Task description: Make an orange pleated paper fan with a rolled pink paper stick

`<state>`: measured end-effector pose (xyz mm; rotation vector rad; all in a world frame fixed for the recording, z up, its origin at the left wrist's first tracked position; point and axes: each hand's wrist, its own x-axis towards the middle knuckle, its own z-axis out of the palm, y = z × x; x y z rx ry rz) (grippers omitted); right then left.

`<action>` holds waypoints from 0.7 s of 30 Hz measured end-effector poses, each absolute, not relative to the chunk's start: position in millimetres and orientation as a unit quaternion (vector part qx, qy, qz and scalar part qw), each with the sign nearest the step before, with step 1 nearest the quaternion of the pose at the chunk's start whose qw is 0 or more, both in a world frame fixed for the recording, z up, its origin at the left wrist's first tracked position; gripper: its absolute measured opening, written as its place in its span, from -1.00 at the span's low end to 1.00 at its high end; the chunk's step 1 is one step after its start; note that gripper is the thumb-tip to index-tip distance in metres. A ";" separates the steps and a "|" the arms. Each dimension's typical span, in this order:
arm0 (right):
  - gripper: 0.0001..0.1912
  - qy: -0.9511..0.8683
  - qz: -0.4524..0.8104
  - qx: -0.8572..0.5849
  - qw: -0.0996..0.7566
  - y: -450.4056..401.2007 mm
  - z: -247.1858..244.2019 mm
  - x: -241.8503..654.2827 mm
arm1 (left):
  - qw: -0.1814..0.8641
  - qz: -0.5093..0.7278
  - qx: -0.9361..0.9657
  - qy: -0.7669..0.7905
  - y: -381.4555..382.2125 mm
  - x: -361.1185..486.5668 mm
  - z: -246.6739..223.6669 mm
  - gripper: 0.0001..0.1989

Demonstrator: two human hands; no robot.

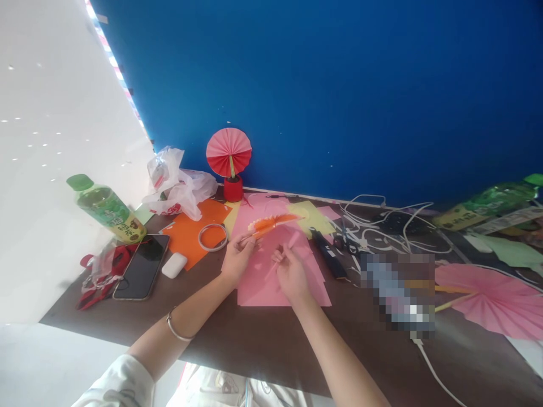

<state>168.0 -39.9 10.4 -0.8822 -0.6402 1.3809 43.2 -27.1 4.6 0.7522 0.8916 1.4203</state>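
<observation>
My left hand (pixel 240 254) pinches one end of a folded orange and yellow paper piece (pixel 271 224), which extends up and to the right above the pink sheets. Beside it, my right hand (pixel 291 268) has its fingers curled around a thin pink strip (pixel 293 242), partly blurred against the paper. Beneath both hands lies a stack of pink paper (pixel 263 291). A roll of clear tape (pixel 212 237) is just left of my left hand, partly over orange paper (pixel 186 229).
At the left are a green-capped bottle (pixel 108 212), a phone (pixel 144 268) and a white case (pixel 174 265). A round paper fan (pixel 229 152) stands behind. White cables (pixel 382 240), a black cutter (pixel 328 254) and a pink fan (pixel 500 299) lie right.
</observation>
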 end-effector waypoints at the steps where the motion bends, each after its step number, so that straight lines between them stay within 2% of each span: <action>1: -0.78 -0.273 0.593 -0.393 0.647 -38.9 10.2 168.6 | 0.608 0.616 0.324 0.382 -29.2 45.6 4.2 -0.64; 6: -0.82 -0.260 0.596 -0.397 0.648 -41.2 16.9 168.7 | 0.593 0.612 0.383 0.357 -38.0 53.9 3.5 -0.73; 11: -0.82 -0.265 0.581 -0.434 0.636 -44.8 23.0 168.4 | 0.568 0.559 0.481 0.366 -40.4 54.5 0.9 -0.80; 14: -0.76 -0.306 0.559 -0.451 0.625 -44.6 22.5 172.8 | 0.559 0.517 0.538 0.362 -41.8 53.5 -1.5 -0.80; 18: -0.61 -0.370 0.503 -0.481 0.615 -44.0 20.9 180.2 | 0.567 0.453 0.606 0.325 -46.3 49.9 3.3 -0.68; 21: -0.58 -0.352 0.479 -0.506 0.625 -43.6 21.6 184.4 | 0.537 0.447 0.617 0.363 -47.7 44.4 10.5 -0.76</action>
